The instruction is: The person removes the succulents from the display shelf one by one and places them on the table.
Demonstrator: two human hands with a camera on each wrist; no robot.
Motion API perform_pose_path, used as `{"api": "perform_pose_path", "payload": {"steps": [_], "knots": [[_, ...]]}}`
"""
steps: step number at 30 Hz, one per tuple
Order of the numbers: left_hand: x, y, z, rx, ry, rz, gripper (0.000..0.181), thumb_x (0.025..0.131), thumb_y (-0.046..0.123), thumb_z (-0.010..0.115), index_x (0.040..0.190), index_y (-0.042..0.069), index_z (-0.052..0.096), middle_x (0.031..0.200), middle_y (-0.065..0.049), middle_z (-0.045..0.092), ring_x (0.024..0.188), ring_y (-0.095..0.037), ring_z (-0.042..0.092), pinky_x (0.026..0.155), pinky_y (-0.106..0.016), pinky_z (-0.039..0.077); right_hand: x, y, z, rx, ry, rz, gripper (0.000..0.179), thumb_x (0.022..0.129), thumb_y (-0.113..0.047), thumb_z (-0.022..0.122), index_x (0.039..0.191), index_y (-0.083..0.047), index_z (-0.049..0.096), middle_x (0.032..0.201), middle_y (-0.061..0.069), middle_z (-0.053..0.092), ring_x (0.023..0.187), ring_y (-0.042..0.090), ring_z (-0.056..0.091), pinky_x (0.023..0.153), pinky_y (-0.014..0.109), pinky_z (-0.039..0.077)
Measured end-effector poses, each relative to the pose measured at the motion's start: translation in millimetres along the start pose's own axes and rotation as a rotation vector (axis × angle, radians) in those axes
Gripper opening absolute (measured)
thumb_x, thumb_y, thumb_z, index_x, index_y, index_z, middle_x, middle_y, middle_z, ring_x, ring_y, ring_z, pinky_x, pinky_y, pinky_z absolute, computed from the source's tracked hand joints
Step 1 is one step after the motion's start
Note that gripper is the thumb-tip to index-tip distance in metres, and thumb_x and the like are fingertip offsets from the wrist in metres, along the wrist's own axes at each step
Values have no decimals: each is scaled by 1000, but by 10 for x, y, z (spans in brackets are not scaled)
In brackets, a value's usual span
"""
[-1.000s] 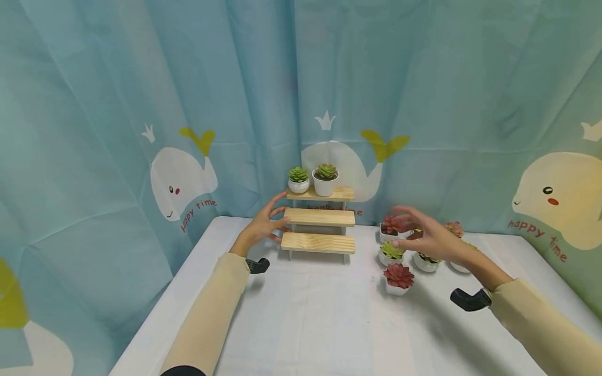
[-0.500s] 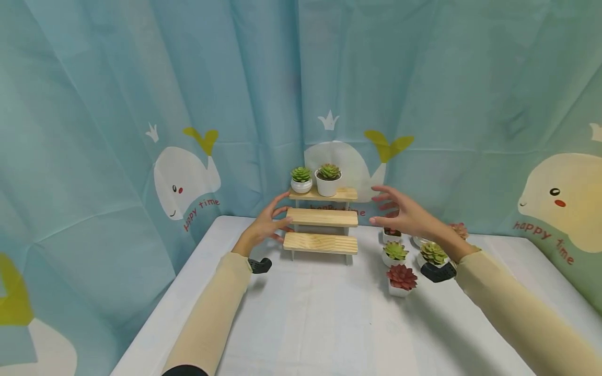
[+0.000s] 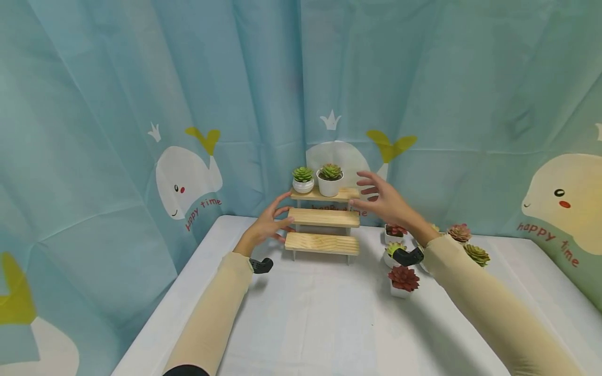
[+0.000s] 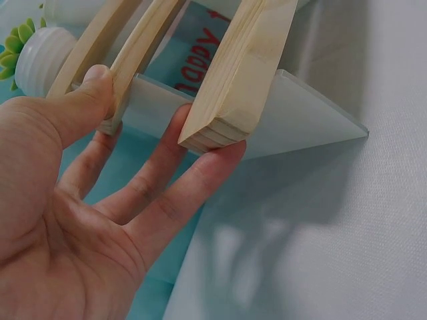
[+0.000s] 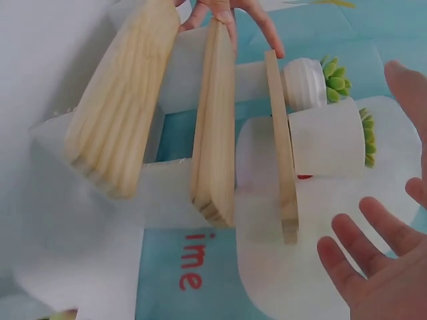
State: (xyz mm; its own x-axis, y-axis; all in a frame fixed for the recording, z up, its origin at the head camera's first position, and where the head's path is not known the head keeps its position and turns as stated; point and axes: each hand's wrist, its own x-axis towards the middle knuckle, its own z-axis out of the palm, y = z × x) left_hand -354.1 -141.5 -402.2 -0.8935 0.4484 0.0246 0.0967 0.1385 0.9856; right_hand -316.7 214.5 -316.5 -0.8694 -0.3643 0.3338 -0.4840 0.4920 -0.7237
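A three-tier wooden plant stand point(image 3: 323, 216) with pale side supports stands near the curtain. On its top board sit a small potted succulent point(image 3: 303, 180) in a round white pot and a larger potted succulent point(image 3: 330, 180) in a white pot. My left hand point(image 3: 266, 225) holds the stand's left end; in the left wrist view its thumb lies on the middle board and its fingers touch the board ends. Near the right end of the top board is my right hand point(image 3: 383, 201), fingers spread and holding nothing. In the right wrist view its fingers are apart from the boards.
Several potted succulents stand on the white table point(image 3: 301, 324) to the right, among them a dark red one point(image 3: 403, 282) in front and a green one point(image 3: 477, 255). My right forearm partly covers the group. A blue curtain point(image 3: 263, 78) with whale prints hangs behind.
My right hand has moved left and slightly up, from above the group of succulents to the top board's right end. The left hand has kept its place on the stand.
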Motion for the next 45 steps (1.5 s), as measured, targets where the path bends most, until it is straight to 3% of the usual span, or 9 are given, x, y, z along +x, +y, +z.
{"api": "perform_pose_path", "payload": {"steps": [5,12,21,26,33,39,45], "knots": [[6,-8,2,1,6,1,77,104,19,65,162,46,21,168,-14,23,115,-47,64,69,-53,61,125,16,88,34,32,13,84,93,-33,79,160,-11,33,152,22,46,131,45,52,108,58,43],[13,-20,13,-2,10,-8,77,104,18,65,161,47,23,168,-13,24,108,-41,69,69,-53,61,254,4,197,99,60,89,87,94,-43,76,163,-17,28,155,18,45,135,41,50,106,60,45],[-4,-3,27,6,18,-16,77,104,18,65,161,47,22,168,-13,23,104,-40,69,71,-55,61,473,60,312,137,104,110,87,93,-40,78,162,-17,30,152,20,47,131,41,52,105,57,47],[7,-12,35,5,10,-11,77,103,20,65,161,48,23,168,-13,22,110,-45,67,72,-56,61,561,58,360,118,135,138,86,92,-41,79,160,-14,33,150,22,48,128,38,55,102,53,50],[13,-12,33,13,2,-1,77,104,18,64,161,47,22,169,-18,19,107,-37,69,71,-53,61,639,67,417,86,130,148,84,94,-40,77,159,-9,34,138,23,57,124,35,58,98,51,52],[-1,15,28,11,13,-12,76,104,21,65,161,49,22,169,-13,21,106,-40,69,71,-52,61,690,67,450,43,118,166,86,95,-47,73,160,-8,32,134,21,58,121,33,58,97,49,52],[8,1,13,10,21,-17,77,103,21,66,161,48,22,169,-12,23,114,-45,65,72,-53,61,683,32,474,52,123,173,85,95,-44,74,159,-6,33,131,21,59,118,34,59,95,49,53]]}}
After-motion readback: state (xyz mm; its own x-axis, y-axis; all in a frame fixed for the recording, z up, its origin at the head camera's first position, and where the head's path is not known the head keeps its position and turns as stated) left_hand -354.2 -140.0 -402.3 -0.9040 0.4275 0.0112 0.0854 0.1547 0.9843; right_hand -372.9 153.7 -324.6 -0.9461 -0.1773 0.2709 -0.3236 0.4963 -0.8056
